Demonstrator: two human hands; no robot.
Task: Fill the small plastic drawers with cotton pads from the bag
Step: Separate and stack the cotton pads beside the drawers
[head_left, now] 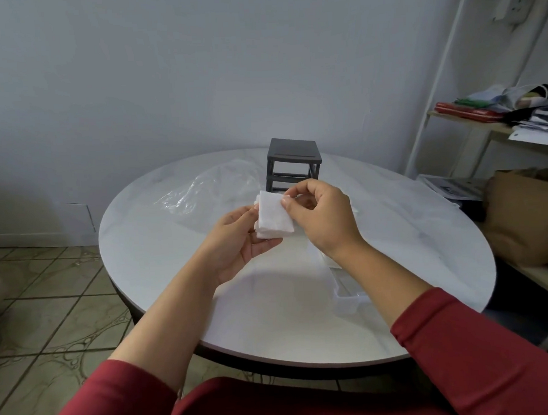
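Above the middle of the round white table [160, 245] I hold a small stack of white square cotton pads [273, 215] between both hands. My left hand [236, 244] supports the stack from below and behind. My right hand [321, 217] pinches its upper right corner with thumb and forefinger. A clear plastic bag [208, 191] lies crumpled behind my hands to the left. A dark grey drawer frame [294, 162] stands at the table's far side, its slots looking empty. A clear plastic drawer [347, 294] lies on the table under my right forearm, partly hidden.
A white shelf unit [449, 71] stands to the right with papers and folded cloth on it. A brown paper bag [527, 213] sits low beside the table's right edge. Tiled floor lies to the left.
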